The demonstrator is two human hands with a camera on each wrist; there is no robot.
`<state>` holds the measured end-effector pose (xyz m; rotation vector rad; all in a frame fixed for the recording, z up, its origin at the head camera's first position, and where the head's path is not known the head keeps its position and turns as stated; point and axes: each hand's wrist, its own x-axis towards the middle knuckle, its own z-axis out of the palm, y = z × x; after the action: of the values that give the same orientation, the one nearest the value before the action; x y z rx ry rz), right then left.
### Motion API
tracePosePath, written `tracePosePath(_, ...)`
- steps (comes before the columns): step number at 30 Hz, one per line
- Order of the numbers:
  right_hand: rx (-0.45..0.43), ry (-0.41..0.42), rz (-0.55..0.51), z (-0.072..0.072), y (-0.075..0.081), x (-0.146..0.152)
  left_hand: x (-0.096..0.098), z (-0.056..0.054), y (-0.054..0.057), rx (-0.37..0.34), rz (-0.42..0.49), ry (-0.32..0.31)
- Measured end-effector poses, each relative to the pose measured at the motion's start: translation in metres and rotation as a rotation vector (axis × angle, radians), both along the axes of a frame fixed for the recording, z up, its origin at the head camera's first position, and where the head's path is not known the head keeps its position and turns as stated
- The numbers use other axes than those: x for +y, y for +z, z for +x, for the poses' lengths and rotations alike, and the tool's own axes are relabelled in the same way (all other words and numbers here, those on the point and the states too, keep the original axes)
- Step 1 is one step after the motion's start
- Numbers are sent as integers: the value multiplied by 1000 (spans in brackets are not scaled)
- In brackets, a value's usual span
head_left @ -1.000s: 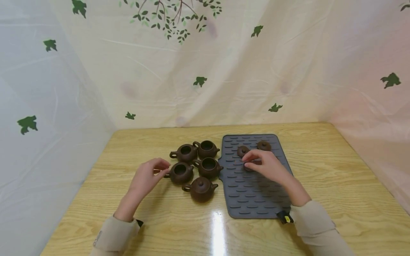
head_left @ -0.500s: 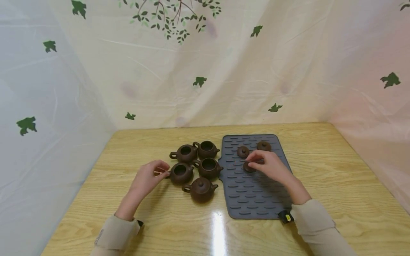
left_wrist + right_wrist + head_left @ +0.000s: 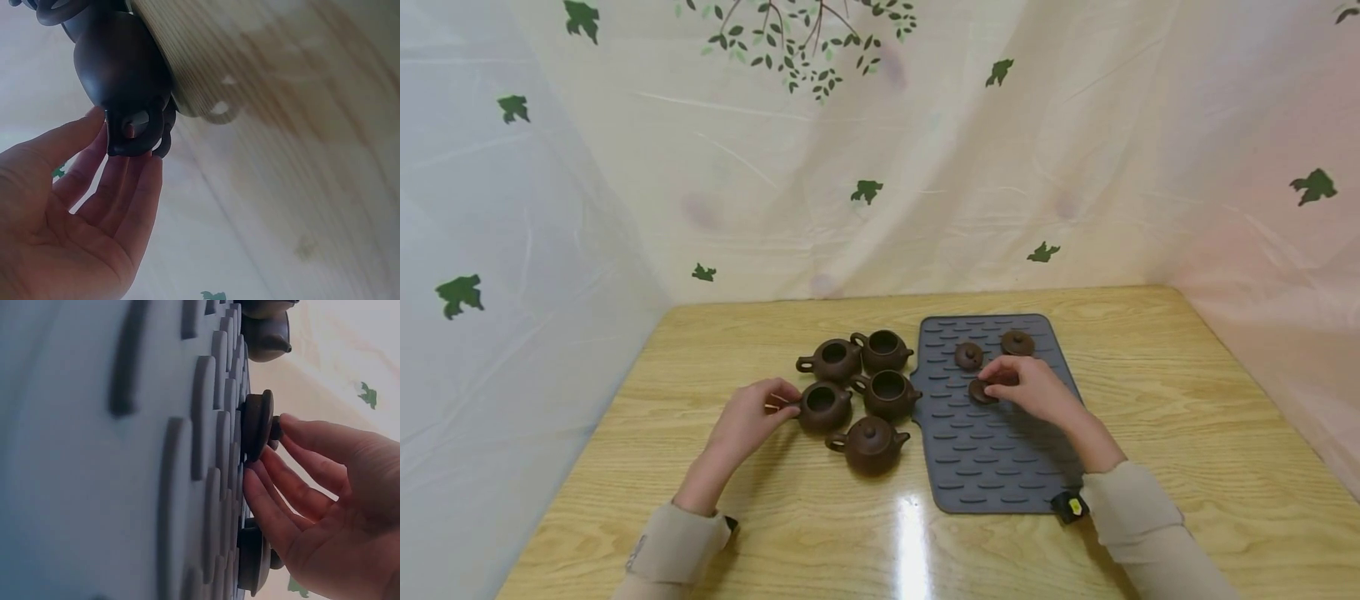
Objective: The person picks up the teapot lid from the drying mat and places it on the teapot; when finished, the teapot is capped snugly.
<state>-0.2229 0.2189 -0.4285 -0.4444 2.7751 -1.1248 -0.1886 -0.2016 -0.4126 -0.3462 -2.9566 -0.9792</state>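
Note:
Several dark brown teapots stand clustered left of the mat in the head view. My left hand (image 3: 754,421) is at the leftmost near open teapot (image 3: 824,407), with thumb and fingers about its handle (image 3: 139,134), pinching it in the left wrist view. My right hand (image 3: 1030,387) reaches over the mat. Its thumb is on the knob of a small brown teapot lid (image 3: 257,425), with the fingers at the lid's far side; the lid (image 3: 981,392) is partly covered by the hand in the head view. Two more lids (image 3: 969,356) (image 3: 1018,342) lie behind it.
The grey ribbed mat (image 3: 977,458) lies on the wooden table (image 3: 790,533). One teapot (image 3: 871,446) at the front wears its lid; open teapots (image 3: 889,393) stand close together behind it. A patterned curtain (image 3: 925,233) hangs behind the table.
My left hand has come slightly right, its fingers closing on the teapot's handle. My right hand has shifted slightly right and down, uncovering more of the lid. The teapots look unmoved.

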Motion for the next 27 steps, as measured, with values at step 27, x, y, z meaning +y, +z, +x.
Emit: tracePosePath(27,31,31,11,3,16,-17,1,-6,1,-17,-38,31)
